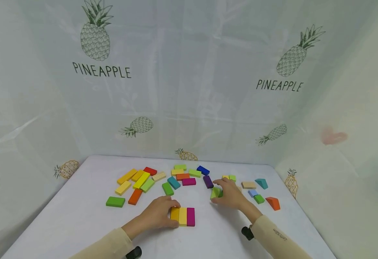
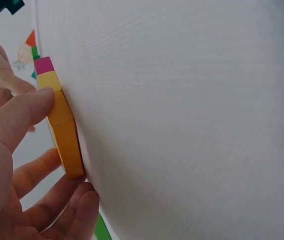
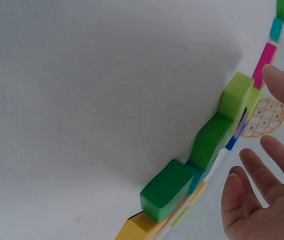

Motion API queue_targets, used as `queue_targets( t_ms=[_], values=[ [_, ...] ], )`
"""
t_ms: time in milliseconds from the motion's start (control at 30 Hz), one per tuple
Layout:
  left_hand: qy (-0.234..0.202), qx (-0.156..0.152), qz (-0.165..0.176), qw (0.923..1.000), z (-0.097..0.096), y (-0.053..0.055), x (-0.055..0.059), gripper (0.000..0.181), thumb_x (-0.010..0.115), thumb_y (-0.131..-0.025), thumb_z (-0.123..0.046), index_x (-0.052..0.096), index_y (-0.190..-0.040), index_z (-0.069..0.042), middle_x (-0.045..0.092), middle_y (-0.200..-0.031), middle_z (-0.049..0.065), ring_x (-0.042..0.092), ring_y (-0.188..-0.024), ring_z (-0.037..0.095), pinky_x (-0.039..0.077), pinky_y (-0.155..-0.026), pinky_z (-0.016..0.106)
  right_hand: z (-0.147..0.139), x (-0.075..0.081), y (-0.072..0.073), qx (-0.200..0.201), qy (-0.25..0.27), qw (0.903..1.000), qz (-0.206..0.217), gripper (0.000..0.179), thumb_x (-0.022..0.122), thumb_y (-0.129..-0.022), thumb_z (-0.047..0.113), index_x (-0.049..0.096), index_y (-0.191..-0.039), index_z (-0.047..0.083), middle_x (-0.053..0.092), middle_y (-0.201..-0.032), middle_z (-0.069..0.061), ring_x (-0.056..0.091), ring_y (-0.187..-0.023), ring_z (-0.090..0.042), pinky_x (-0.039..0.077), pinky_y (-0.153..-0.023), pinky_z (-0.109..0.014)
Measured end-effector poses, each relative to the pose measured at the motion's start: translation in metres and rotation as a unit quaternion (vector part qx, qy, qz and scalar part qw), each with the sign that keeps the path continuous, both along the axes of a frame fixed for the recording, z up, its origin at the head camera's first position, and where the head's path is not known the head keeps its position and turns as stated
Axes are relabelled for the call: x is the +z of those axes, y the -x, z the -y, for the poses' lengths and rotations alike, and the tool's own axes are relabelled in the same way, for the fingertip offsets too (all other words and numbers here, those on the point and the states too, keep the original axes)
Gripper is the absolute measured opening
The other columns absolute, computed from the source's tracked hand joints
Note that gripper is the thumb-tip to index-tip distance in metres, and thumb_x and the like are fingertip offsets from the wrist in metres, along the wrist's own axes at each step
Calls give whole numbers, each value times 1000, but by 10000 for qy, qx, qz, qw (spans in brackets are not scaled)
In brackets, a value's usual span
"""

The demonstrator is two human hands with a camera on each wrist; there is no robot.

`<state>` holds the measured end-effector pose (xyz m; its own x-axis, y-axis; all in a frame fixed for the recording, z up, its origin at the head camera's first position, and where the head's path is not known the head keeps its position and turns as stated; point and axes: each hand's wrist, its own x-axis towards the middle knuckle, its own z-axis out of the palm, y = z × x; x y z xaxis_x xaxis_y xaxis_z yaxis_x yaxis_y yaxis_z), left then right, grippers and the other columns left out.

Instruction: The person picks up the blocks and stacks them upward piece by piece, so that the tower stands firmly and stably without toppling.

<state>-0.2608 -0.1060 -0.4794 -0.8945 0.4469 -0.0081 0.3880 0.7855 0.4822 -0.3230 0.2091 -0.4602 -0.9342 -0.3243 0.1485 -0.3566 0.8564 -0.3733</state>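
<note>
On the near middle of the table, a dark yellow block [image 1: 174, 214], a pale yellow block [image 1: 183, 217] and a magenta block [image 1: 190, 217] lie side by side in a row. My left hand [image 1: 156, 214] grips the dark yellow one, thumb at its near end and fingers round its far end. To the right, my right hand [image 1: 230, 194] hovers over a light green block [image 1: 215, 193], thumb and fingers spread. The right wrist view shows those fingers apart from the light green block [image 3: 236, 95] and the green blocks [image 3: 168, 187] beside it.
Several coloured blocks lie at the back left, among them a green block [image 1: 115, 201] and an orange block [image 1: 135, 196]. A purple block [image 1: 208, 181] lies beyond the right hand. Further right are an orange triangle [image 1: 273, 203] and a teal triangle [image 1: 261, 183]. A patterned curtain [image 1: 189, 90] hangs behind.
</note>
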Motion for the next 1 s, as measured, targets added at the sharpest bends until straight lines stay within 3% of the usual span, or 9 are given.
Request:
queue_targets(
  t_ms=[267, 533, 800, 1000],
  values=[
    [-10, 12, 31, 10000, 0, 0, 0, 51, 93, -79, -41, 75, -123, -24, 67, -134, 9, 56, -134, 36, 51, -108, 63, -4, -7, 10, -168, -219, 9993, 242, 65, 94, -81, 37, 71, -134, 8, 71, -130, -10, 57, -123, -33, 51, -106, -61],
    [35, 6, -10, 10000, 0, -1, 2, 50, 93, -79, -41, 75, -123, -24, 67, -135, 9, 56, -135, 37, 50, -109, 63, -4, -13, 11, -146, -199, 9996, 117, 57, 94, -81, 33, 74, -129, 9, 72, -125, -7, 56, -115, -27, 55, -101, -54],
    [57, 9, -43, 10000, 0, -2, 3, 51, 93, -79, -41, 75, -123, -23, 68, -134, 9, 56, -135, 37, 50, -109, 63, 0, -12, -3, 254, 233, 9993, 148, 58, 96, -79, 30, 74, -130, 10, 68, -116, 0, 57, -113, -22, 58, -97, -47],
    [59, -3, -34, 10000, 0, -2, 3, 51, 93, -79, -41, 75, -124, -23, 68, -135, 9, 56, -136, 36, 50, -109, 63, 10, -4, -22, 859, 357, 9949, 381, 58, 93, -82, 29, 72, -131, 8, 66, -114, 0, 62, -105, -22, 59, -86, -36]
  ],
)
